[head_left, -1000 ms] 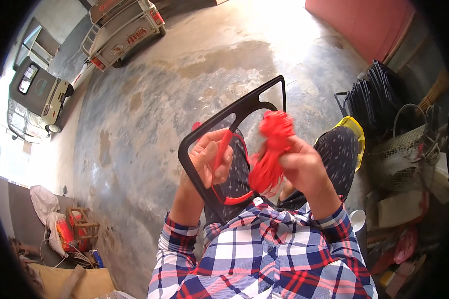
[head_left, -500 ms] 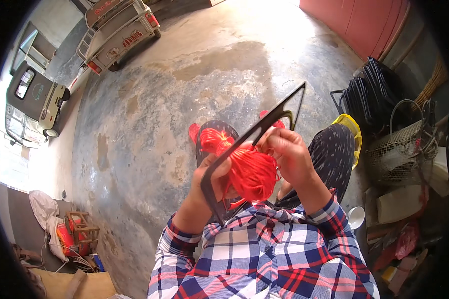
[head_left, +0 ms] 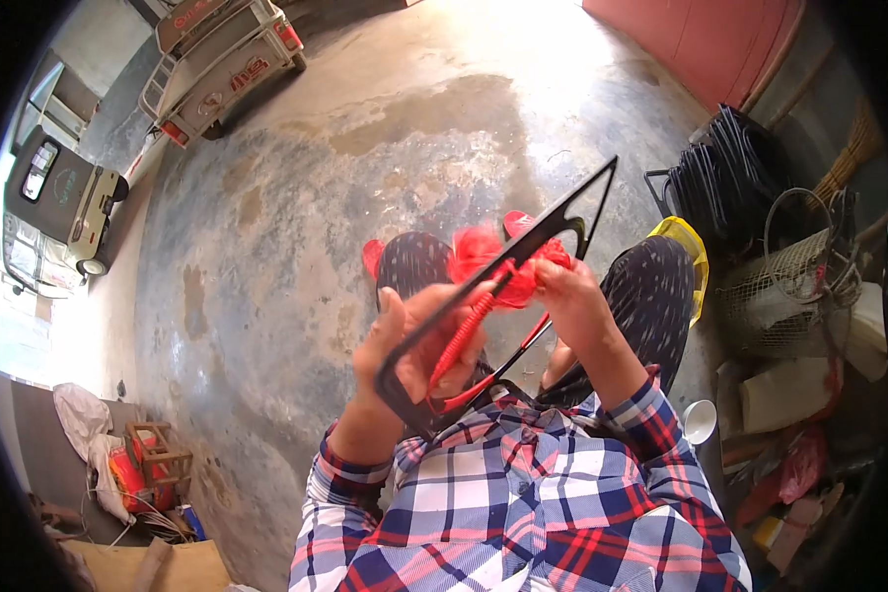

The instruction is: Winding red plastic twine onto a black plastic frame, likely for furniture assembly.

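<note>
Stained concrete floor (head_left: 286, 276) spreads past the person's knees. The left hand (head_left: 409, 321) has its grip curled about a black frame (head_left: 546, 229), thumb raised apart from the fingers. The right hand (head_left: 574, 296) has its grip clamped together on red cord (head_left: 476, 249), which shows on both sides of the frame's bar, partly blurred. Tight red coils run beside the left fingers. Below is a plaid shirt (head_left: 523, 493); near the right sleeve, a white cup (head_left: 700, 421). Farther right stands a wire basket (head_left: 775, 301).
</note>
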{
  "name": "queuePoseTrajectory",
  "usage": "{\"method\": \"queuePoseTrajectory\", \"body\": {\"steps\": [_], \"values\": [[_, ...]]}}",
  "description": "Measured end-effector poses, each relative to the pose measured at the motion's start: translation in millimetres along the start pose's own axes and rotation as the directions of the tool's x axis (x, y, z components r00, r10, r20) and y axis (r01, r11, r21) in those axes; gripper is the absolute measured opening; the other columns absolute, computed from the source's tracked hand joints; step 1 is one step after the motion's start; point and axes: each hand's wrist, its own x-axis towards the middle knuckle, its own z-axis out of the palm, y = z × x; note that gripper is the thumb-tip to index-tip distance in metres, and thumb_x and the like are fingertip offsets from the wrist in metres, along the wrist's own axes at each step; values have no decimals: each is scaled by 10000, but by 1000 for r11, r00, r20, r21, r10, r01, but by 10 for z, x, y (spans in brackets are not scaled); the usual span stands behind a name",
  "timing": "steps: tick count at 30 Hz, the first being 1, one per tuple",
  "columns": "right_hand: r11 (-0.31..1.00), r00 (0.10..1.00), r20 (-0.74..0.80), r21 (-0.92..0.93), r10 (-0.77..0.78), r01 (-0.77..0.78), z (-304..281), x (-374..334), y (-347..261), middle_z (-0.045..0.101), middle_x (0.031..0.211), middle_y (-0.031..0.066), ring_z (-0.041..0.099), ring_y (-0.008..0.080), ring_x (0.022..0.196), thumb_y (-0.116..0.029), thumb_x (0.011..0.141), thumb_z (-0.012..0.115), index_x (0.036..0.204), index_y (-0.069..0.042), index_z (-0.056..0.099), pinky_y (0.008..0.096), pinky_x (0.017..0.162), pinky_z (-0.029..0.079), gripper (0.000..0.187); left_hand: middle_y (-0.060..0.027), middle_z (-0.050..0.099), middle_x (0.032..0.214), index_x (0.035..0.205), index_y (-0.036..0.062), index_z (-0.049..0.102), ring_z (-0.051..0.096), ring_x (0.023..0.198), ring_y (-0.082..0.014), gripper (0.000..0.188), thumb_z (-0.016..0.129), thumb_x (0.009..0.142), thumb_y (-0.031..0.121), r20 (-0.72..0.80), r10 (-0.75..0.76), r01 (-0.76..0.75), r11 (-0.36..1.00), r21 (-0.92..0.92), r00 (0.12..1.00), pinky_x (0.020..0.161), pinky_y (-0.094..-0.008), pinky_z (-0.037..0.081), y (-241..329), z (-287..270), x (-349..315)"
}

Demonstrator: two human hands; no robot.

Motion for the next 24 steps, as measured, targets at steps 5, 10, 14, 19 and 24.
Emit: {"method": "queuePoseTrajectory", "body": {"steps": [5, 10, 14, 19, 24], "values": [[910, 999, 46, 416, -10, -10, 289, -258, -529, 694, 1011, 145, 637, 277, 1028, -282, 867, 667, 1151, 6, 602, 439, 997, 436, 410, -111, 517, 692, 1372, 13, 466, 454, 444, -105, 505, 474, 1018, 372, 45, 126, -126, 992, -7, 991, 333, -222, 342, 31, -355, 48], [928, 896, 392, 369, -209, 55, 403, -237, -612, 684, 986, 210, 614, 364, 1079, -441, 830, 734, 1125, -27, 552, 504, 1015, 406, 540, -87, 500, 681, 1406, 71, 425, 398, 430, -97, 487, 593, 973, 216, -41, 48, -48, 999, -2, 998, 325, -223, 294, 105, -314, 39], [974, 911, 384, 217, -150, 69, 461, -349, -533, 688, 938, 208, 632, 369, 1070, -477, 881, 679, 1216, -14, 481, 507, 990, 441, 605, -82, 492, 674, 1399, 81, 387, 379, 420, -93, 495, 600, 972, 215, 53, 104, -105, 994, 8, 993, 314, -220, 270, 115, -475, 118], [779, 999, -17, 627, 29, -12, 30, -177, -532, 672, 892, 115, 642, 291, 953, -442, 1004, 491, 1118, -58, 588, 478, 898, 508, 413, -70, 499, 675, 1388, 81, 438, 392, 429, -85, 448, 581, 983, 208, -24, 111, -112, 994, -21, 994, 317, -210, 270, 37, -564, 61], [722, 910, -411, 645, 52, 250, -843, 138, -251, 667, 972, 140, 642, 288, 950, -420, 1009, 495, 1108, -48, 571, 482, 870, 535, 393, -75, 515, 703, 1366, 105, 510, 393, 448, -87, 371, 528, 1008, 202, -140, 176, -182, 983, -28, 974, 320, -210, 286, 54, -624, -23]]}}
